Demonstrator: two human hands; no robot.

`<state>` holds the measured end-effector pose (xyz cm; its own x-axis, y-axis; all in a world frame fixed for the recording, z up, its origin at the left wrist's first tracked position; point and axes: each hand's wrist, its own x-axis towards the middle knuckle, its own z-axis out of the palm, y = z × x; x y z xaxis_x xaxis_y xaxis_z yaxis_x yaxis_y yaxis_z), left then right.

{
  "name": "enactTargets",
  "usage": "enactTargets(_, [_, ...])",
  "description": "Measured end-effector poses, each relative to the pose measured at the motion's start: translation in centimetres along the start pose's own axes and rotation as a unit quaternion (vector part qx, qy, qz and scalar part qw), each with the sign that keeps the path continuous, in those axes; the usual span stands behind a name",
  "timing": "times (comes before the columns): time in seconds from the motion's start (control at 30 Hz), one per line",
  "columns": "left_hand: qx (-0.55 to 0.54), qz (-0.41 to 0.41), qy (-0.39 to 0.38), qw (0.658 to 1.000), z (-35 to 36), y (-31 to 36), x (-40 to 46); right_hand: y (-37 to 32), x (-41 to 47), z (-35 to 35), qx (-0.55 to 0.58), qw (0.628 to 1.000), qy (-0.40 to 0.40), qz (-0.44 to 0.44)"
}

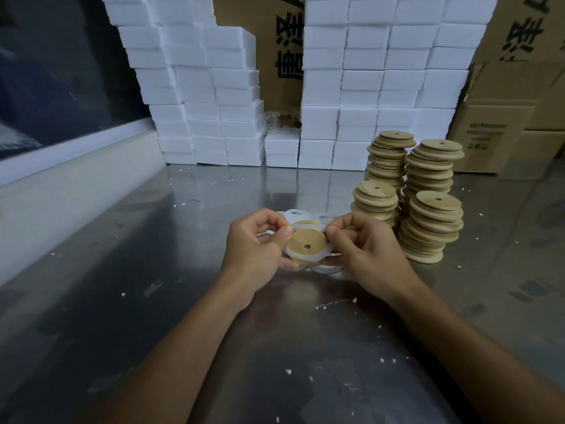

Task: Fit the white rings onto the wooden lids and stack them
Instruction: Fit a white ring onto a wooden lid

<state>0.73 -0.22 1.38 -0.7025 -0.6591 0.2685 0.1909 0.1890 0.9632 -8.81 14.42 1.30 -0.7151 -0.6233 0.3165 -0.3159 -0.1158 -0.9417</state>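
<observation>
The left hand [260,240] and right hand [360,243] both pinch one wooden lid [307,246] above the bench [153,270], stretching a white ring [305,258] around its rim. Uneven stretch may let the ring snap off. The lid stacks [428,194] stand close right; a careless placement could topple them.

Dim indoor light from above, soft glare streaked on the metal table [189,240], foam blocks [382,87] washed out, edges bowed by wide-angle lens, corners soft.
</observation>
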Motion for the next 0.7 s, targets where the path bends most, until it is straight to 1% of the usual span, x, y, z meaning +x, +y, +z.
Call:
enactTargets(0.23, [-0.024, -0.016, -0.025, 0.999, -0.19, -0.23, -0.10, 0.25, -0.09, -0.39, -0.048, 0.999, 0.003, -0.010])
enactTargets(0.47, [-0.012, -0.016, -0.060, 0.998, -0.60, -0.15, -0.16, 0.19, -0.23, -0.52, -0.040, 0.999, -0.027, -0.019])
enactTargets(0.6, [-0.001, -0.001, -0.076, 0.997, -0.57, -0.06, -0.29, -0.10, -0.28, -0.48, -0.030, 0.999, -0.024, -0.015])
enactTargets(0.7, [0.013, 0.016, -0.082, 0.996, -0.50, 0.03, -0.44, -0.27, -0.29, -0.29, -0.057, 0.998, -0.013, -0.016])
